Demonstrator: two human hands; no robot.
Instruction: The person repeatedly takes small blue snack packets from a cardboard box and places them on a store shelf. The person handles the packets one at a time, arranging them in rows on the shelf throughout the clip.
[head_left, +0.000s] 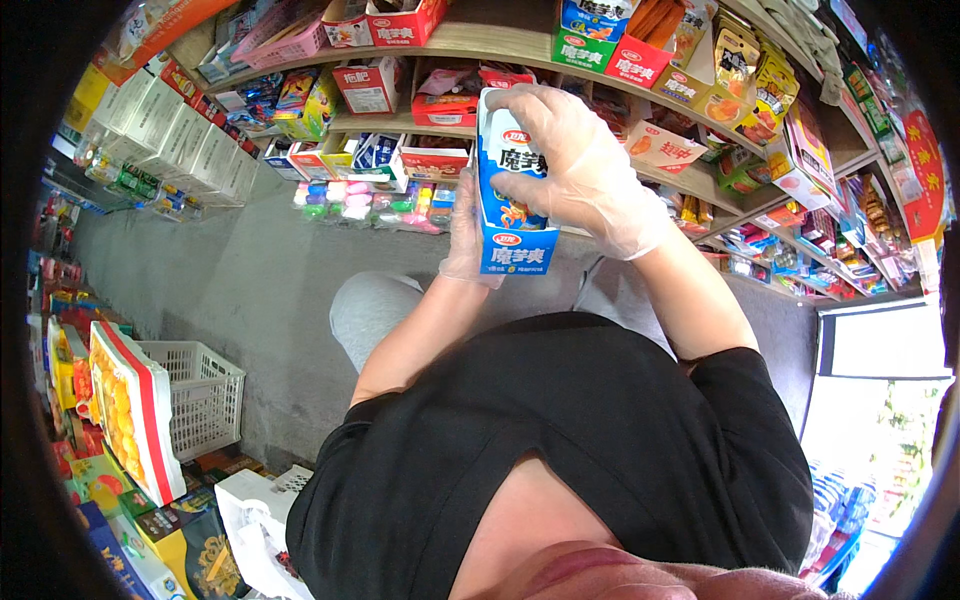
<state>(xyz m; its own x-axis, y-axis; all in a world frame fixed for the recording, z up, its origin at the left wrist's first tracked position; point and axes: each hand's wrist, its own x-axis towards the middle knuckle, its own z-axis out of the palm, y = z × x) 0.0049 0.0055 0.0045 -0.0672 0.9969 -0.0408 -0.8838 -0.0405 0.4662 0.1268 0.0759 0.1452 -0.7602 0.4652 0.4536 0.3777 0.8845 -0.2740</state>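
A blue open-front cardboard display box (517, 253) is held up before my chest, tilted towards me. White-and-blue snack packets (504, 161) stand inside it; how many, I cannot tell. My left hand (466, 232), in a clear plastic glove, supports the box along its left side, its fingertips partly hidden behind it. From the right, my right hand (581, 169), gloved the same way, reaches over the front packet. Its thumb lies across the packet's face and its fingers curl over the top end, covering part of the print.
Wooden shelves (495, 39) with boxed snacks curve ahead and to the right. White cartons (169, 142) are stacked at far left. A white plastic crate (202, 397) and a fruit box (135, 412) stand on my left. Grey floor (277, 247) lies below; my knee (375, 311) shows.
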